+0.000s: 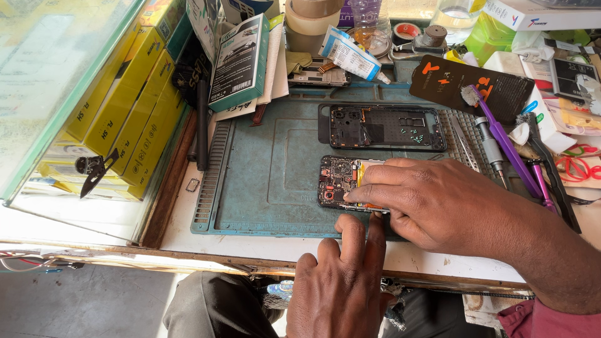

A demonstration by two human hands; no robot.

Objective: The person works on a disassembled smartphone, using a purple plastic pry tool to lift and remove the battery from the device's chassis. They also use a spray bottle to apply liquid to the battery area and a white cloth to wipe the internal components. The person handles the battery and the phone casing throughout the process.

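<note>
While the right hand [432, 200] presses flat on the opened phone [341, 181] at the blue mat's [269, 169] front edge, left hand [341, 281] fingertips brace it. Too much pressure could crack the exposed board.

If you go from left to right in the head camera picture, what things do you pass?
Yellow boxes → green box → opened phone under the right hand → purple brush → red scissors.
</note>
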